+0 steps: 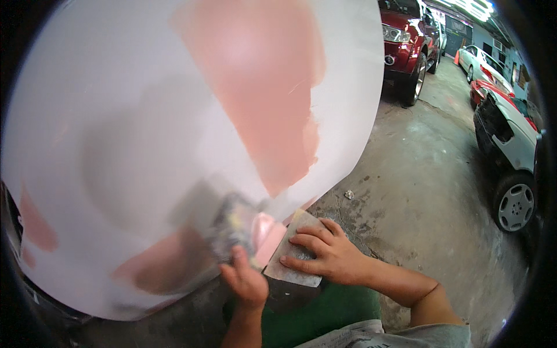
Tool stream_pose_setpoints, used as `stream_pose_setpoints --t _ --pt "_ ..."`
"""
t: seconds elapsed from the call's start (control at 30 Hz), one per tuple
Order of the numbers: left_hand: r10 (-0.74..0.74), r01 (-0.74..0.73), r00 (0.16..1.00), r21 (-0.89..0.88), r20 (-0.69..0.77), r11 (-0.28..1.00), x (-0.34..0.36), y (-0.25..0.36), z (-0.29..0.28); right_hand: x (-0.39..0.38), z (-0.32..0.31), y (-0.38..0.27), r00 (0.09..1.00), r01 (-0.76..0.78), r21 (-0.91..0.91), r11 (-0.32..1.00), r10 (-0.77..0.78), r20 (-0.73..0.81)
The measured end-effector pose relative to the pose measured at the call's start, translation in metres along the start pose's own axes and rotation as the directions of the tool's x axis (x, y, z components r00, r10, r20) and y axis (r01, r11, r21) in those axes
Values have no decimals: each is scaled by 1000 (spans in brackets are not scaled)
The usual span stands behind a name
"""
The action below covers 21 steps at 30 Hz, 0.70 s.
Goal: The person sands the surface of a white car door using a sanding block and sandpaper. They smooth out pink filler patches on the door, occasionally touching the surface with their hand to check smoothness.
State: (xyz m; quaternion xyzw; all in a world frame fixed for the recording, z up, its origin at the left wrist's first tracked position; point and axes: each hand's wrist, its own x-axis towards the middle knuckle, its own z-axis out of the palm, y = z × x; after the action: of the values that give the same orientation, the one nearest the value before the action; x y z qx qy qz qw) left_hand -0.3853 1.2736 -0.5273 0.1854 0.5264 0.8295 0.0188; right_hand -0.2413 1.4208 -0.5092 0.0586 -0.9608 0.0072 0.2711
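Note:
My right hand has its fingers pressed over a flat grey putty spreader. Along the spreader's left edge sits a thick band of pink filler. My left hand is closed on a smudged grey mixing board, blurred by motion, with its thumb up at the near edge. Board and spreader meet at the pink filler. Both are held just in front of a large white car panel. The panel carries a broad pink filler patch and smaller pink patches lower down.
Below my hands is a green surface. Concrete floor stretches to the right, with a small crumpled scrap on it. A dark red car stands beyond the panel. Along the right are a partly stripped car and a white car.

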Motion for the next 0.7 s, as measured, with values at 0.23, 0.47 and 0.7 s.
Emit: stream_pose_setpoints --t 0.23,0.47,0.7 --pt "19 -13 999 -145 38 989 -13 15 -37 39 -37 115 902 -297 -117 948 238 -361" --pt "-137 146 986 -104 93 984 -40 -8 -25 103 -71 172 843 -257 -295 920 64 -534" --pt "-186 188 982 -44 42 981 -43 -24 -33 91 -36 178 887 -236 -289 928 84 -454"
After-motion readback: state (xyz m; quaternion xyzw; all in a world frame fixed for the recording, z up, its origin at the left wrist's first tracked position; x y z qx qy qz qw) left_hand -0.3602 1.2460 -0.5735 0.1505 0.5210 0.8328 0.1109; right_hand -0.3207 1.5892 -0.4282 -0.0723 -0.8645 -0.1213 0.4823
